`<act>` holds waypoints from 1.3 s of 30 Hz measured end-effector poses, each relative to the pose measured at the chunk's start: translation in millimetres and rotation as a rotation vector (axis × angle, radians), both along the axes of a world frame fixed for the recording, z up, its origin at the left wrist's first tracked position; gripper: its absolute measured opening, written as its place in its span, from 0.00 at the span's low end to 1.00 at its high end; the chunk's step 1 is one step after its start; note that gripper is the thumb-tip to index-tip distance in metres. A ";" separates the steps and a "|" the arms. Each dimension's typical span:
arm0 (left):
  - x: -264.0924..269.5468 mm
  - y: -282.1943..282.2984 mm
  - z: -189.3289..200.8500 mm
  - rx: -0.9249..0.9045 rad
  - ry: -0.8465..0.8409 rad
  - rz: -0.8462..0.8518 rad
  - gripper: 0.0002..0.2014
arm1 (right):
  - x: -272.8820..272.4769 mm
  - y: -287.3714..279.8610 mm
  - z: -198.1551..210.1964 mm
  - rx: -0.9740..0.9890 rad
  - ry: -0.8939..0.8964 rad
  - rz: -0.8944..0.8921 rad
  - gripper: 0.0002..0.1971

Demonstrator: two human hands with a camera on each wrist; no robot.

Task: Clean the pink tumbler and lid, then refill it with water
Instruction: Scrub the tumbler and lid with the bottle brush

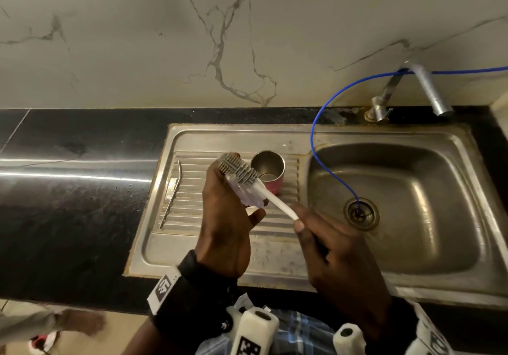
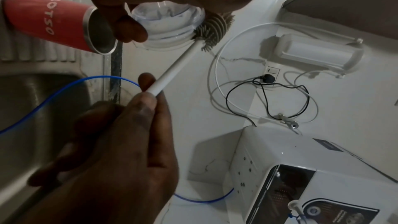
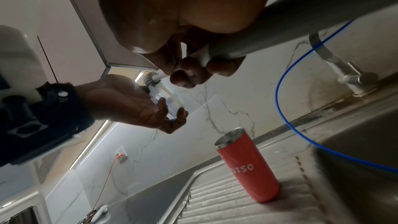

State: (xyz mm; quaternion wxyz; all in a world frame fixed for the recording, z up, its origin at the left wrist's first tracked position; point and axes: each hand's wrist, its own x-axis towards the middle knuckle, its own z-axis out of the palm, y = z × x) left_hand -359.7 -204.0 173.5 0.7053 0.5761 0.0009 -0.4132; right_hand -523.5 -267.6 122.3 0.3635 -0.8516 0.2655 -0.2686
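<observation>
On the far left of the draining board lies a bent metal straw (image 1: 171,192), flat across the ridges and well apart from everything else.

Next comes the left hand (image 1: 225,225), raised above the board. Its grip is narrow — thumb and fingers curl round the clear plastic lid (image 1: 248,193) and hold it by the rim, on edge. The lid looks light and stiff, and probably slick if wet, so the rim is the sensible place to hold: it leaves both faces bare for scrubbing. Pressed too hard from one side, it could twist out of the fingers.

Against the lid's upper edge sits the grey silicone head of the bottle brush (image 1: 237,169). Its bristles look soft and bendy, while the white handle is rigid and thin.

Just behind the brush head, the pink tumbler (image 1: 268,171) stands upright and open-mouthed on the ridged draining board, untouched by either hand. Its steel rim and lining suggest some weight; the smooth painted wall would best be taken round the middle with the whole hand, as the ridges make a slightly unsteady footing.

The right hand (image 1: 341,255) is closed tight round the lower end of the handle — fingers wrapped, thumb along it.

Further right, the sink (image 1: 464,145) basin holds a blue tube (image 1: 319,118) that runs down into the drain, and the tap (image 1: 428,87) stands at the table's back edge.
</observation>
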 end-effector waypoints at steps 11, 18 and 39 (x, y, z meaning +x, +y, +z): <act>21.2 14.3 1.6 -0.093 0.370 -0.035 0.24 | -30.2 -21.2 -18.9 -0.025 0.015 0.088 0.16; 31.5 21.7 7.9 -0.120 0.478 -0.216 0.24 | -39.1 -49.9 -17.3 -0.162 -0.010 0.160 0.16; 31.2 17.6 3.7 -0.079 0.623 -0.266 0.30 | -36.0 -48.5 -27.5 -0.101 -0.078 0.136 0.16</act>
